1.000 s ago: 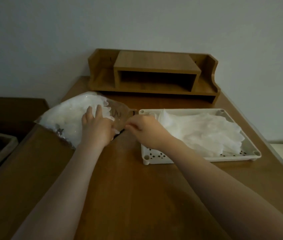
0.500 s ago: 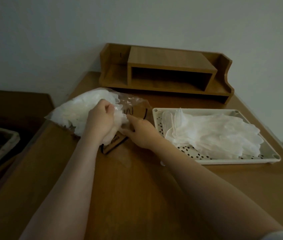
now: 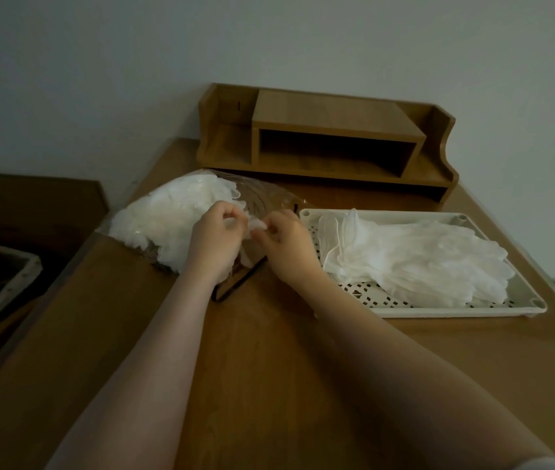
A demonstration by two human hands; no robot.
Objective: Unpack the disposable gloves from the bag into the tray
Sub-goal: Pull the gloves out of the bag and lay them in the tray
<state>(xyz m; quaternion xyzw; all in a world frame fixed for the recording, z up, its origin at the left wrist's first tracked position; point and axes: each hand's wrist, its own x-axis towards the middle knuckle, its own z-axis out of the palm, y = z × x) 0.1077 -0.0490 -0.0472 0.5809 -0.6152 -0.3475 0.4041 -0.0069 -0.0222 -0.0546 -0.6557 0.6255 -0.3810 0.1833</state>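
Both hands meet at the mouth of the clear bag [image 3: 262,198] on the wooden desk [image 3: 269,368]: the left hand [image 3: 213,239] and right hand [image 3: 286,242] have curled fingers pinching a white glove [image 3: 255,225] between them. Left of the fingers the bag bulges with gloves [image 3: 167,218]. Just right of them, the perforated tray [image 3: 439,308] holds a loose glove pile [image 3: 415,256].

dim, flat indoor light, soft shadows, wide-angle bending at the edges, slight overall softness
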